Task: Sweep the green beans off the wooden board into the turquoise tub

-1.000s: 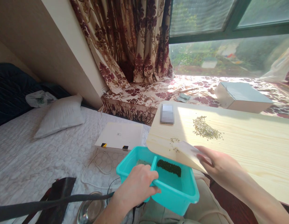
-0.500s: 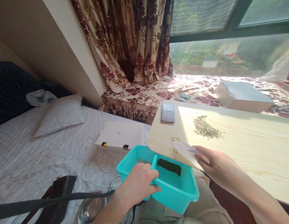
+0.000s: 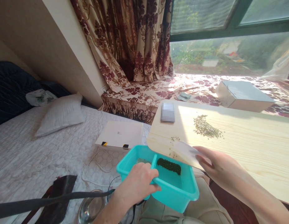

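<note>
My left hand (image 3: pixel 140 179) grips the near rim of a turquoise two-compartment container (image 3: pixel 169 202) beside its divider. The container's far rim is at the table's front edge, just below the tabletop. Small dark green beans (image 3: pixel 169 166) lie in a strip in its right compartment. Some pale grains (image 3: pixel 144 161) show in the left one, partly hidden by my hand. A thin white card (image 3: pixel 187 151) is pinched in my right hand (image 3: pixel 215 163), its edge low over the wood. Close to that card are a few loose grains (image 3: pixel 174 140). Farther back rests a larger pile of mixed pale and greenish grains (image 3: pixel 206 127).
The light wooden table (image 3: pixel 249 146) carries a small blurred-out object (image 3: pixel 168 112) at its far left corner. A white box (image 3: pixel 244 96) sits on the window seat. On the bed are a flat white case (image 3: pixel 121 133), a metal bowl (image 3: pixel 91 205) and a dark strap (image 3: pixel 88 195).
The white card has shifted slightly toward me, and a few grains by it are nearer the table's edge. My left hand and the container have hardly moved.
</note>
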Demonstrator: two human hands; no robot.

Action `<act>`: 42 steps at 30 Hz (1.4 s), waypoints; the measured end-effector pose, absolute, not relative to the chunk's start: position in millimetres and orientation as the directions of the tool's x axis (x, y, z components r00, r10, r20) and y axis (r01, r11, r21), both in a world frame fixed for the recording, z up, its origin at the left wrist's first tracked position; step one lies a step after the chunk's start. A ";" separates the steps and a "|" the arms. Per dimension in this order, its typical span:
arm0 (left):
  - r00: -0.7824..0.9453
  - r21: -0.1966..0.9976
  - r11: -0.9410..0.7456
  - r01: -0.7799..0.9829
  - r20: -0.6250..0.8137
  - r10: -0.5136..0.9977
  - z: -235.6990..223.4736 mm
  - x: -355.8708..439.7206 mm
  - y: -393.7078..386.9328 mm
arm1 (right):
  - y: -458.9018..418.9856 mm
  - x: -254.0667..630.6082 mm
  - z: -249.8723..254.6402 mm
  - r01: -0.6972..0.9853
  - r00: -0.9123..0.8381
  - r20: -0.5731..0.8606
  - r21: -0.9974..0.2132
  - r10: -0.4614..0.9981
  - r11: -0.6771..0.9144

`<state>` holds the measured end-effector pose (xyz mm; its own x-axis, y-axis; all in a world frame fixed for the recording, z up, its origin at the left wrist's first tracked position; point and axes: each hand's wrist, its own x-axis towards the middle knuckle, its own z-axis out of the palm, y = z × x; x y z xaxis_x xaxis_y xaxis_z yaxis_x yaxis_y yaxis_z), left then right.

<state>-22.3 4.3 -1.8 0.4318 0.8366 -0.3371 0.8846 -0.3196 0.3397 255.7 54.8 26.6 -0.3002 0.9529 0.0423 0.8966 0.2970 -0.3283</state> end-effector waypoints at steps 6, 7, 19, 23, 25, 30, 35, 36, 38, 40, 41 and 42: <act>0.429 0.339 -0.314 0.887 -0.352 0.832 0.0 -22.1 4.2 | 50.3 256.9 27.3 0.884 -0.321 0.042 -0.346 0.946 0.315; 0.429 0.340 -0.313 0.887 -0.353 0.831 0.5 -22.0 4.3 | 49.2 256.2 27.6 0.882 -0.324 0.035 -0.350 0.945 0.316; 0.442 0.353 -0.324 0.878 -0.332 0.834 -3.5 -23.3 3.1 | 48.8 249.3 23.4 0.895 -0.326 -0.009 -0.327 0.945 0.305; 0.436 0.351 -0.318 0.881 -0.341 0.833 -1.9 -22.9 3.3 | 49.9 249.9 26.5 0.888 -0.329 0.025 -0.331 0.944 0.318; 0.434 0.350 -0.314 0.883 -0.350 0.830 -1.0 -22.6 3.7 | 49.3 249.7 28.5 0.876 -0.342 0.033 -0.352 0.939 0.332; 0.433 0.346 -0.316 0.883 -0.347 0.832 -0.8 -22.4 4.4 | 48.5 248.6 29.3 0.877 -0.350 -0.012 -0.355 0.937 0.323; 0.433 0.346 -0.318 0.883 -0.339 0.835 -1.6 -21.9 4.4 | 48.8 249.9 26.4 0.890 -0.339 0.007 -0.321 0.941 0.323; 0.434 0.347 -0.318 0.882 -0.337 0.836 -1.9 -21.8 4.5 | 48.6 249.9 26.0 0.888 -0.346 0.004 -0.321 0.938 0.329; 0.432 0.349 -0.316 0.882 -0.334 0.837 -2.7 -21.7 4.7 | 48.0 249.4 25.6 0.881 -0.363 0.000 -0.324 0.932 0.344; 0.434 0.354 -0.316 0.880 -0.331 0.838 -3.4 -21.7 4.6 | 47.9 248.7 25.6 0.883 -0.366 0.004 -0.315 0.931 0.348; 0.435 0.356 -0.317 0.879 -0.329 0.838 -3.5 -21.7 4.5 | 48.1 248.6 25.7 0.889 -0.359 0.004 -0.304 0.933 0.344; 0.435 0.356 -0.317 0.879 -0.327 0.839 -3.5 -21.8 4.2 | 48.4 248.6 26.0 0.896 -0.349 0.003 -0.292 0.937 0.335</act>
